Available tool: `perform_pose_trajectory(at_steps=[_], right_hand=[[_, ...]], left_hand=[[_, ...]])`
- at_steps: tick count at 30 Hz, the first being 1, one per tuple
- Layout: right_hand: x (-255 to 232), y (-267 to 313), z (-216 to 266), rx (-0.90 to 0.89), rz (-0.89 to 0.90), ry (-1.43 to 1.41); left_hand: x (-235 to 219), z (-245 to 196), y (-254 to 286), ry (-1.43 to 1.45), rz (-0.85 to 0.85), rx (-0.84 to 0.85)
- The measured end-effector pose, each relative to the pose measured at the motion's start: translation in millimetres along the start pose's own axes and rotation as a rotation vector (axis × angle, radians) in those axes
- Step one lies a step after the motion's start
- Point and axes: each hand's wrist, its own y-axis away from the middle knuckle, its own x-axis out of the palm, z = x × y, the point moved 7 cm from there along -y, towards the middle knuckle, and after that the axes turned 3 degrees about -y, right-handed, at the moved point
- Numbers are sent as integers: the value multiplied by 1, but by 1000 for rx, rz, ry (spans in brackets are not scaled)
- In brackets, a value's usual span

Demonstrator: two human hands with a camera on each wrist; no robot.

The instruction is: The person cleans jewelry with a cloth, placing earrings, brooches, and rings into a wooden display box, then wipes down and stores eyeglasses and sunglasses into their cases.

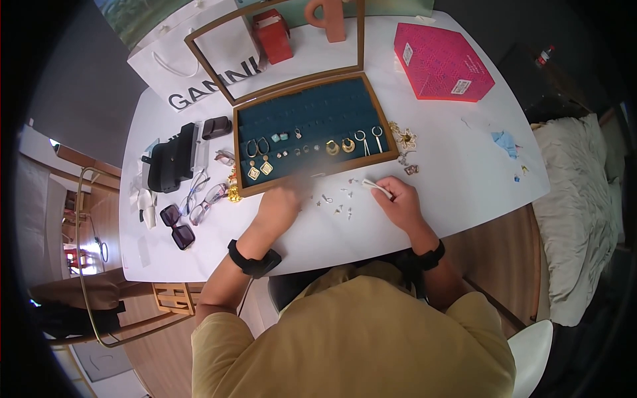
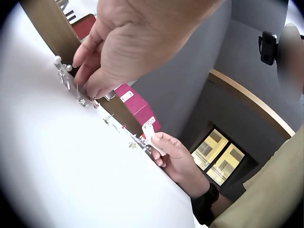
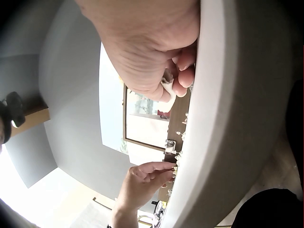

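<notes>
Apparently, the sorting of small earrings (image 1: 327, 198) into pairs or for mounting is in hand. They are scattered on the white table (image 1: 464, 169); with them taken as the dial's centre, the open earring display case (image 1: 363, 164) is seen at eleven to twelve o'clock, with earrings mounted inside. At nine o'clock, the left hand (image 1: 279, 209) is bent over small pieces, but whether one is gripped cannot be told. At three o'clock, a small white pouch-like piece (image 1: 377, 188) is pinched by the right hand (image 1: 401, 204). A fine fingertip pinch seems called for, then careful alignment.
</notes>
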Motion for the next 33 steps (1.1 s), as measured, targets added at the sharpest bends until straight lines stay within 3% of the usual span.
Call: perform_pose_trajectory(at_steps=[3, 9, 15, 27, 33], right_hand=[[0, 1, 1, -1, -4, 2], [1, 0, -3, 8, -2, -13], [1, 0, -1, 8, -2, -21], [1, 0, -2, 23, 2, -7], [1, 1, -3, 24, 5, -14]], left_hand=[[-12, -4, 5, 34, -21, 1], [-13, 5, 3, -33, -99, -160], [2, 10, 0, -42, -37, -248], [8, 6, -1, 153, 28, -261], [-10, -6, 1, 189, -59, -208]])
